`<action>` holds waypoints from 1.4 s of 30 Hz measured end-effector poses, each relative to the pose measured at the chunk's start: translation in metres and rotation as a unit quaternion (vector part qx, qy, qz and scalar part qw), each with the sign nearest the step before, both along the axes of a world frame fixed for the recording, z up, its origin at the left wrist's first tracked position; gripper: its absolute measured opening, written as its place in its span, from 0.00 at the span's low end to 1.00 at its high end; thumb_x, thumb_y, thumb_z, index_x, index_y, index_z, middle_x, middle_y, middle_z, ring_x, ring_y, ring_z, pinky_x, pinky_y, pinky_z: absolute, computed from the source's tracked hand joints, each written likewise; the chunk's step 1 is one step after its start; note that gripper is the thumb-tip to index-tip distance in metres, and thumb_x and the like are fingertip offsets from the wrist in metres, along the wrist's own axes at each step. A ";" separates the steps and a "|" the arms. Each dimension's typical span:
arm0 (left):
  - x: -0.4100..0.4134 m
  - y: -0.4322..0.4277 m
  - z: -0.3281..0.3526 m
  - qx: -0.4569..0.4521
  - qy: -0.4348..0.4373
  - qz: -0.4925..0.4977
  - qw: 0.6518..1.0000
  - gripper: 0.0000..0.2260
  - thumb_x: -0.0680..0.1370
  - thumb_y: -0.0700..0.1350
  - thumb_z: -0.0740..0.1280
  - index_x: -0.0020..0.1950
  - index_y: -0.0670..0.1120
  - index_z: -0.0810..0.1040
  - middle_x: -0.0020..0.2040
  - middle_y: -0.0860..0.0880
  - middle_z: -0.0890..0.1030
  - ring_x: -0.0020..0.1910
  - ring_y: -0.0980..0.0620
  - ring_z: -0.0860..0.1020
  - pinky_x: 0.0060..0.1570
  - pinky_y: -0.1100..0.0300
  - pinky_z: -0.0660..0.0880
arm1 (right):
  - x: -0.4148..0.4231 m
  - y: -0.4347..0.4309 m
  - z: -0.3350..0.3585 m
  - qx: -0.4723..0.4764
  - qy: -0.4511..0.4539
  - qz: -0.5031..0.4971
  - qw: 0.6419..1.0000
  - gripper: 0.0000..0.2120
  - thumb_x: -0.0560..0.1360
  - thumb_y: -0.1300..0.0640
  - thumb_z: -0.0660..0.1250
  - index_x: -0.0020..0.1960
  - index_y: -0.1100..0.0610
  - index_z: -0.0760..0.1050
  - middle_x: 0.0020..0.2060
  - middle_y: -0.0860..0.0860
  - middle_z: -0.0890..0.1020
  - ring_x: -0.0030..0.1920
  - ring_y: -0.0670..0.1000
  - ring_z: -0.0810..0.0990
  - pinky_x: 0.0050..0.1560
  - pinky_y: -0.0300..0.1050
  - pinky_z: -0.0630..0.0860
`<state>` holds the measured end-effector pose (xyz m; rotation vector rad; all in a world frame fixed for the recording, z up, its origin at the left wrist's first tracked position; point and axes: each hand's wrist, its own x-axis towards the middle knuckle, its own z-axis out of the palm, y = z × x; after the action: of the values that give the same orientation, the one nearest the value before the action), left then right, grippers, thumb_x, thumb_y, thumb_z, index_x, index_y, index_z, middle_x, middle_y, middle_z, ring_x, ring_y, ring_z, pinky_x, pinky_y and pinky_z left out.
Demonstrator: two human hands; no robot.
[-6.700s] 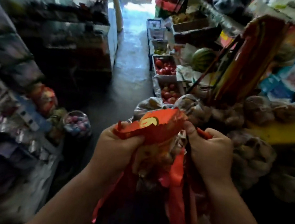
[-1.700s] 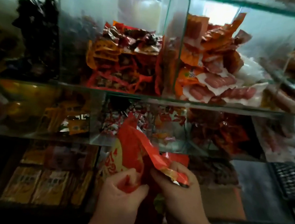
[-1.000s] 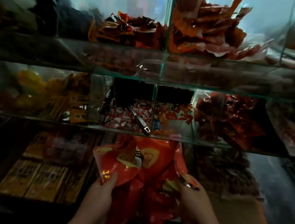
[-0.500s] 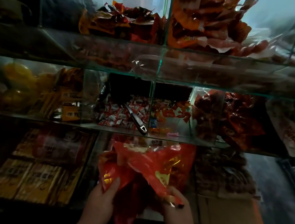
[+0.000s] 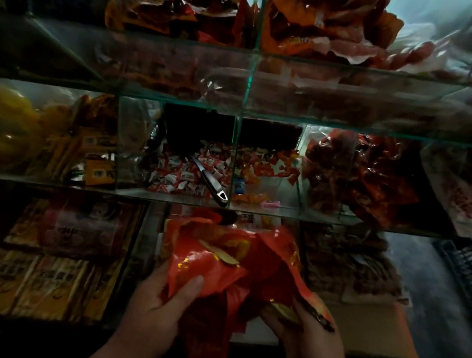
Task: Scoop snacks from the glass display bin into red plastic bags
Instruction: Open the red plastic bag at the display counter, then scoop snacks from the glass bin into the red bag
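Red bag (image 5: pixel 216 270) held below glass bin (image 5: pixel 183 199) of snacks (image 5: pixel 175 170).

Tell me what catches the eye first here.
The crumpled red plastic bag at lower centre, gripped by the left hand and right hand. Just above it, a metal scoop handle lies on red-and-white wrapped sweets in a glass bin.

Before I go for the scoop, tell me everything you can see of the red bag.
The red bag is thin, glossy, crumpled plastic with gold printing. It sits just below the front edge of the glass bin. The left hand grips its left side, thumb on top; the right hand pinches its right edge. Its lower end hangs between the wrists. Its contents cannot be made out.
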<state>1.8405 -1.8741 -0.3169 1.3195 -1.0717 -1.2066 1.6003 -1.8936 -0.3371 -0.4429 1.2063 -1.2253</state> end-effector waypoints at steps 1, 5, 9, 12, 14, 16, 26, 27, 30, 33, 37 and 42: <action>0.004 0.001 -0.012 0.025 -0.036 0.028 0.999 0.06 0.77 0.50 0.75 0.54 0.55 0.86 0.52 0.55 0.87 0.54 0.58 0.84 0.50 0.72 0.75 | -0.001 0.001 -0.003 0.024 0.041 0.019 0.999 0.05 0.73 0.61 0.73 0.48 0.56 0.86 0.48 0.59 0.87 0.48 0.57 0.88 0.46 0.56 0.85; 0.018 -0.003 -0.038 0.201 0.054 0.119 0.971 0.05 0.81 0.42 0.69 0.52 0.50 0.84 0.47 0.47 0.88 0.46 0.46 0.86 0.44 0.54 0.81 | -0.007 -0.005 -0.012 0.071 0.169 0.027 0.983 0.04 0.76 0.56 0.74 0.49 0.49 0.85 0.44 0.55 0.87 0.45 0.56 0.88 0.45 0.58 0.85; 0.008 -0.011 -0.016 0.187 0.175 0.133 0.957 0.10 0.80 0.46 0.69 0.60 0.46 0.83 0.56 0.46 0.86 0.54 0.44 0.85 0.54 0.40 0.81 | -0.006 -0.006 -0.003 0.076 0.218 -0.005 0.973 0.16 0.73 0.52 0.77 0.55 0.48 0.73 0.48 0.52 0.84 0.45 0.54 0.87 0.42 0.53 0.84; -0.008 0.000 0.010 0.118 0.223 0.137 0.958 0.09 0.75 0.50 0.71 0.53 0.51 0.87 0.54 0.47 0.87 0.53 0.47 0.86 0.48 0.50 0.83 | 0.001 0.010 0.013 0.072 0.306 -0.003 0.949 0.20 0.69 0.51 0.80 0.50 0.50 0.70 0.45 0.51 0.81 0.44 0.49 0.82 0.39 0.44 0.76; -0.021 0.008 0.023 0.077 0.149 0.143 0.975 0.07 0.72 0.57 0.72 0.48 0.61 0.87 0.49 0.54 0.87 0.49 0.57 0.86 0.42 0.66 0.80 | 0.006 0.026 0.013 0.057 0.337 0.052 0.938 0.19 0.67 0.52 0.82 0.45 0.53 0.72 0.34 0.47 0.81 0.35 0.43 0.79 0.33 0.35 0.72; -0.028 0.015 0.030 0.040 0.017 0.119 0.992 0.06 0.70 0.63 0.71 0.46 0.71 0.83 0.46 0.64 0.86 0.46 0.67 0.83 0.40 0.75 0.75 | 0.021 0.042 0.006 0.011 0.346 0.149 0.926 0.17 0.65 0.54 0.83 0.43 0.55 0.76 0.31 0.45 0.83 0.32 0.37 0.80 0.34 0.28 0.73; -0.018 0.000 0.029 -0.049 -0.186 -0.195 0.962 0.16 0.79 0.54 0.68 0.66 0.54 0.82 0.64 0.63 0.80 0.66 0.65 0.75 0.69 0.65 0.68 | 0.085 -0.009 0.003 -0.079 0.387 0.303 0.867 0.19 0.76 0.46 0.68 0.65 0.49 0.68 0.65 0.48 0.72 0.60 0.41 0.73 0.57 0.19 0.64; -0.011 0.002 0.030 -0.060 -0.221 -0.214 0.950 0.17 0.79 0.55 0.67 0.66 0.53 0.82 0.64 0.62 0.81 0.66 0.65 0.75 0.69 0.64 0.69 | 0.091 -0.015 0.004 -0.091 0.376 0.317 0.866 0.15 0.81 0.57 0.67 0.63 0.48 0.66 0.66 0.50 0.69 0.59 0.42 0.72 0.53 0.14 0.60; 0.018 0.004 0.029 -0.091 -0.268 -0.220 0.934 0.07 0.78 0.51 0.69 0.52 0.51 0.84 0.52 0.62 0.84 0.55 0.65 0.80 0.58 0.65 0.74 | 0.113 -0.024 0.000 -0.131 0.321 0.456 0.820 0.23 0.83 0.65 0.61 0.70 0.49 0.53 0.71 0.45 0.57 0.70 0.44 0.60 0.56 0.12 0.54; 0.043 0.004 0.022 0.011 -0.287 -0.107 0.952 0.06 0.73 0.52 0.71 0.36 0.54 0.81 0.33 0.61 0.80 0.34 0.65 0.78 0.37 0.69 0.71 | 0.130 -0.022 -0.004 -0.115 0.328 0.580 0.737 0.26 0.84 0.58 0.63 0.78 0.49 0.59 0.75 0.45 0.61 0.75 0.43 0.61 0.71 0.25 0.56; 0.063 0.021 -0.005 0.200 -0.276 -0.022 0.940 0.11 0.78 0.45 0.71 0.35 0.49 0.82 0.32 0.58 0.83 0.31 0.62 0.79 0.31 0.66 0.70 | 0.102 -0.006 0.010 -0.065 0.540 0.539 0.643 0.17 0.75 0.40 0.66 0.59 0.47 0.79 0.50 0.44 0.84 0.54 0.50 0.83 0.56 0.47 0.81; 0.059 0.041 0.001 0.223 -0.319 0.100 0.916 0.11 0.73 0.62 0.72 0.41 0.58 0.76 0.35 0.55 0.81 0.37 0.58 0.80 0.37 0.57 0.74 | 0.076 -0.033 0.058 -0.278 0.687 0.238 0.628 0.30 0.72 0.36 0.62 0.73 0.32 0.60 0.27 0.38 0.73 0.27 0.38 0.73 0.22 0.34 0.68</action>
<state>1.8990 -1.8334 -0.3156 2.2258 -1.0929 -0.9058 1.6767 -1.9262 -0.2793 -2.3235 1.6766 -0.5882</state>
